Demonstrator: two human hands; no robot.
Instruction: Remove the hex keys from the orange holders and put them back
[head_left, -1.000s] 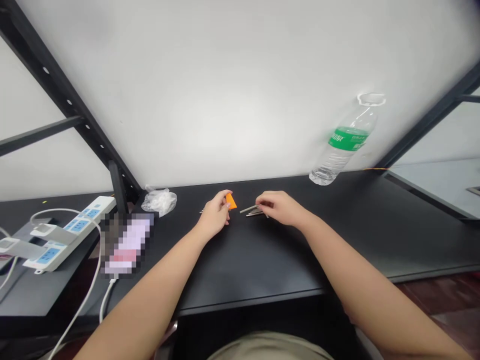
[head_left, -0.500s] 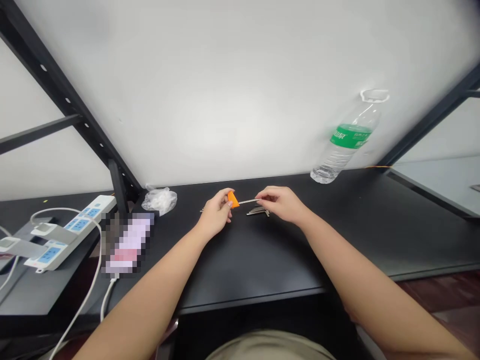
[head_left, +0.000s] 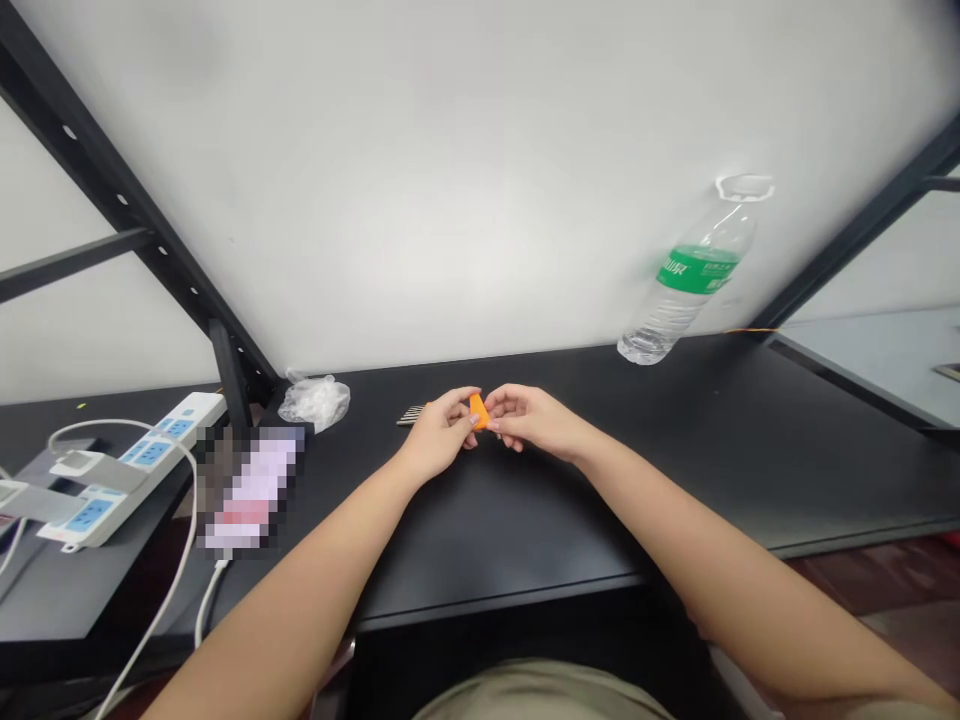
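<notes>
My left hand point(head_left: 439, 435) is closed around an orange plastic hex key holder point(head_left: 479, 411), gripping it between thumb and fingers above the black tabletop. My right hand point(head_left: 529, 418) meets it from the right, with curled fingers and the thumb tip against the holder's right edge. Any key between the two hands is hidden by the fingers. Just left of my left hand, several thin metal keys point(head_left: 409, 414) lie side by side on the table, with a bit of orange beside them. The spot where loose keys lay is covered by my right hand.
A crumpled clear plastic bag point(head_left: 315, 402) lies at the back left. Nearer me is a blurred phone point(head_left: 255, 490) on a white cable. A white power strip point(head_left: 142, 465) sits far left. A large water bottle point(head_left: 686, 280) stands by the wall at right.
My right hand has moved left to the orange holder, and the thin key that spanned the gap between my hands no longer shows. The view has shifted slightly; more keys show at left.
</notes>
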